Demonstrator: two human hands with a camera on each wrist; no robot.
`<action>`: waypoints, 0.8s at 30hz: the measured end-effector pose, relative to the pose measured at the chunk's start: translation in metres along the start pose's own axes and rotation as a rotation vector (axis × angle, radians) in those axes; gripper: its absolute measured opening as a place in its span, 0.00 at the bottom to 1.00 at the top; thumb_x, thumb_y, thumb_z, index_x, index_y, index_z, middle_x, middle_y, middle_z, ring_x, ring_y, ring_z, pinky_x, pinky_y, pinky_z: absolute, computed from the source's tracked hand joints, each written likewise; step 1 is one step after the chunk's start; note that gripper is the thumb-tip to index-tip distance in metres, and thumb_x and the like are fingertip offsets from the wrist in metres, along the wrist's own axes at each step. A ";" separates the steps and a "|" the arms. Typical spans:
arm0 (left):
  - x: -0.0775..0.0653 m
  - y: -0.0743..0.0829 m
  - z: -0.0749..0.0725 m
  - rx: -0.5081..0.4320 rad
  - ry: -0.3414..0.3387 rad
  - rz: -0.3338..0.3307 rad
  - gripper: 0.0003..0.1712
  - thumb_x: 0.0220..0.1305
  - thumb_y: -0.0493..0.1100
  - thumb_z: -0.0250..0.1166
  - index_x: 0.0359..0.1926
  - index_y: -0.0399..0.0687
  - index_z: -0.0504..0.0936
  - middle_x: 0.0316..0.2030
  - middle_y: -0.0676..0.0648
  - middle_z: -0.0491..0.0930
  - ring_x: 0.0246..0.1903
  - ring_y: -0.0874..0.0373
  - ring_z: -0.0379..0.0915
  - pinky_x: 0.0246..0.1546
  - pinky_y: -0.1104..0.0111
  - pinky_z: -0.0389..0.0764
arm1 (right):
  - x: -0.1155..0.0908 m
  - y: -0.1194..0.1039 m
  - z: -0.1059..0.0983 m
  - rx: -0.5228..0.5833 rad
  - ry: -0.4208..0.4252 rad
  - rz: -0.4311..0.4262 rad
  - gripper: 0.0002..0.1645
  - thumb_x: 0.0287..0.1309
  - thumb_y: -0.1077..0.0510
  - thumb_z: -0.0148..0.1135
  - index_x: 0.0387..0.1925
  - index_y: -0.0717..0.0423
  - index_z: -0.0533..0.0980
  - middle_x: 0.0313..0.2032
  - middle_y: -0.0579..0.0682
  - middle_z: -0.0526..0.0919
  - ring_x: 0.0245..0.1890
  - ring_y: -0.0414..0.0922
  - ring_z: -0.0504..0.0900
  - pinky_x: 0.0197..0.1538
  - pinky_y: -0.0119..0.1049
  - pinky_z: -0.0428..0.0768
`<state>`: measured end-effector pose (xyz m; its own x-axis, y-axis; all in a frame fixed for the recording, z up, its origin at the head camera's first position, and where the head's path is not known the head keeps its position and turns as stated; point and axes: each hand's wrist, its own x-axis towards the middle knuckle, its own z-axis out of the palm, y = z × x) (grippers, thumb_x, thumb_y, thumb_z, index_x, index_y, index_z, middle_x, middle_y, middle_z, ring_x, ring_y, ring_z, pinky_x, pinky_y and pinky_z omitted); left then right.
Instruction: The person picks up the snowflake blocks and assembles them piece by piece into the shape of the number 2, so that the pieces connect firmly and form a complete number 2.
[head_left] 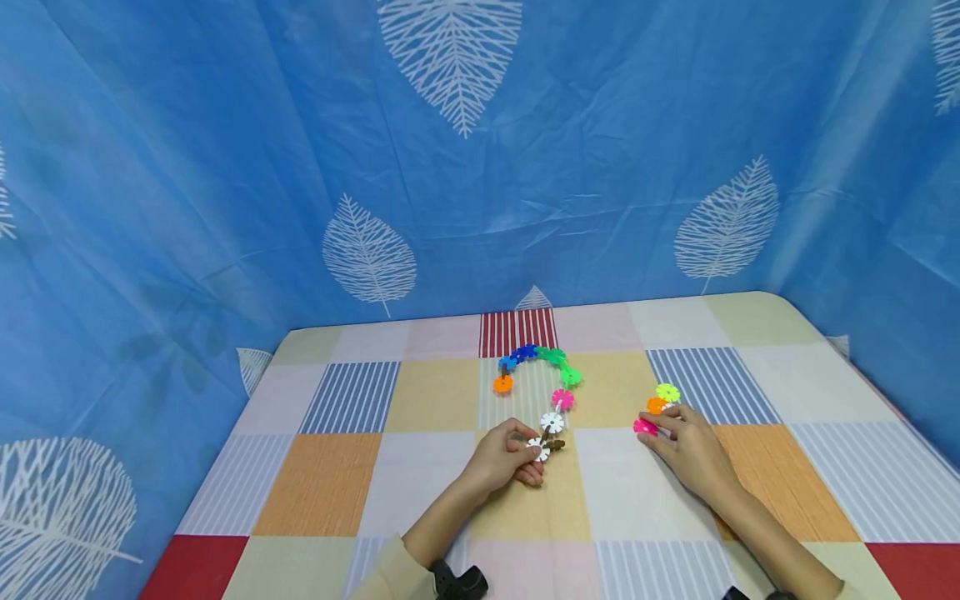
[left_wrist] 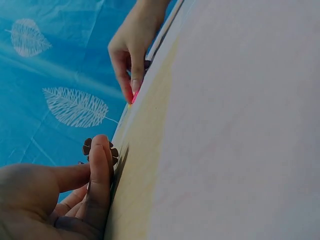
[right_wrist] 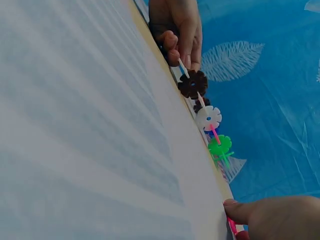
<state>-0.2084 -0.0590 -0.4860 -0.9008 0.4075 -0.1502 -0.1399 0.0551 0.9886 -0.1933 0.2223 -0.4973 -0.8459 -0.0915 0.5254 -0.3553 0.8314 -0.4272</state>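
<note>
A curved chain of notched, flower-shaped plastic discs lies on the table, with an orange disc [head_left: 503,384], blue discs [head_left: 524,353], green discs [head_left: 552,356], a pink disc [head_left: 562,399] and a white disc [head_left: 552,422]. At its near end my left hand [head_left: 498,458] pinches another white disc [head_left: 538,450] between thumb and fingers. A brown disc [right_wrist: 193,84] is slotted beside that one. To the right, my right hand [head_left: 693,454] pinches a loose pink disc [head_left: 644,427] near the tabletop. Its thumb [right_wrist: 237,211] presses on the pink in the right wrist view.
Beside the right fingertips lie a yellow-green disc [head_left: 667,392] and an orange disc [head_left: 657,405], with a white one partly hidden. A patchwork cloth [head_left: 435,475] covers the table. Blue leaf-print curtain [head_left: 562,167] hangs behind and at both sides.
</note>
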 end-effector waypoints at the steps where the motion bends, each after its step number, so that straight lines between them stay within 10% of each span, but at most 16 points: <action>1: 0.001 0.000 -0.001 -0.002 -0.003 0.000 0.11 0.62 0.30 0.57 0.45 0.31 0.69 0.21 0.37 0.80 0.16 0.58 0.77 0.20 0.67 0.81 | 0.001 0.001 0.000 0.006 -0.026 0.012 0.20 0.38 0.61 0.74 0.38 0.61 0.82 0.31 0.50 0.74 0.23 0.38 0.65 0.20 0.28 0.64; 5: 0.002 -0.001 -0.001 -0.018 -0.008 -0.004 0.11 0.62 0.30 0.57 0.46 0.32 0.69 0.21 0.38 0.79 0.16 0.58 0.77 0.21 0.67 0.81 | 0.004 -0.001 0.003 0.143 -0.075 0.066 0.17 0.39 0.61 0.74 0.35 0.59 0.78 0.24 0.44 0.75 0.22 0.35 0.68 0.21 0.27 0.67; 13: 0.005 -0.005 -0.002 -0.016 -0.018 0.033 0.11 0.63 0.31 0.56 0.46 0.32 0.69 0.21 0.42 0.79 0.15 0.60 0.74 0.18 0.73 0.78 | 0.008 -0.041 0.025 0.953 -0.335 0.424 0.18 0.58 0.67 0.58 0.48 0.75 0.68 0.29 0.64 0.81 0.25 0.49 0.83 0.32 0.42 0.82; 24: 0.002 -0.002 -0.004 -0.024 -0.024 0.046 0.11 0.64 0.30 0.56 0.46 0.31 0.70 0.20 0.44 0.79 0.15 0.61 0.73 0.17 0.75 0.75 | 0.015 -0.064 0.039 1.034 -0.381 0.513 0.18 0.58 0.66 0.58 0.47 0.76 0.67 0.27 0.66 0.81 0.21 0.48 0.82 0.31 0.43 0.82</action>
<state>-0.2112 -0.0617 -0.4886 -0.8962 0.4312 -0.1042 -0.1086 0.0145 0.9940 -0.1985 0.1464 -0.4908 -0.9822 -0.1805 -0.0527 0.0527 0.0047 -0.9986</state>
